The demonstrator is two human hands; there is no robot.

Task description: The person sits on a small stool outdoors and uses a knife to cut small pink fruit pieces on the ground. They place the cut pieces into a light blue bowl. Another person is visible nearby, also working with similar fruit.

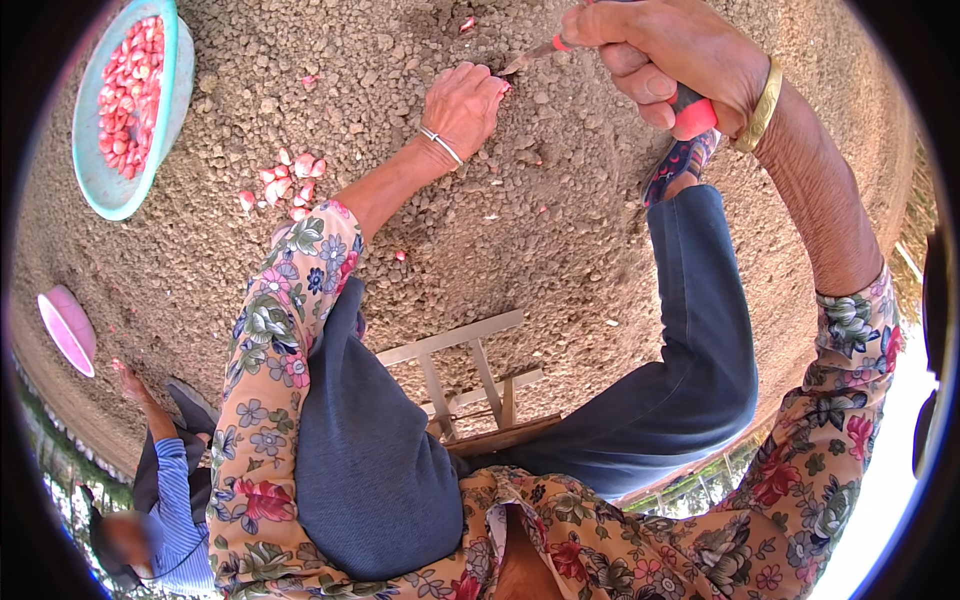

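Observation:
My left hand (463, 106) is low over the crumbly soil (450, 202), with a reddish-pink garlic clove (505, 88) at its fingertips. Most of that clove is hidden by the fingers. My right hand (660, 60) grips the black and red handle (691, 112) of a hand tool. Its narrow, rusty metal blade (529, 58) points at the ground just beside the left fingertips. Several loose cloves (281, 180) lie in a cluster on the soil near my left forearm, and a few single ones (468, 25) are scattered farther off.
A turquoise basin (174, 97) holding many cloves stands at upper left. Below it is a pink basin (69, 330), near another person (176, 480) crouching in a striped shirt. A low wooden stool (480, 352) is beneath me, between my legs. My right shoe (679, 165) rests on the soil.

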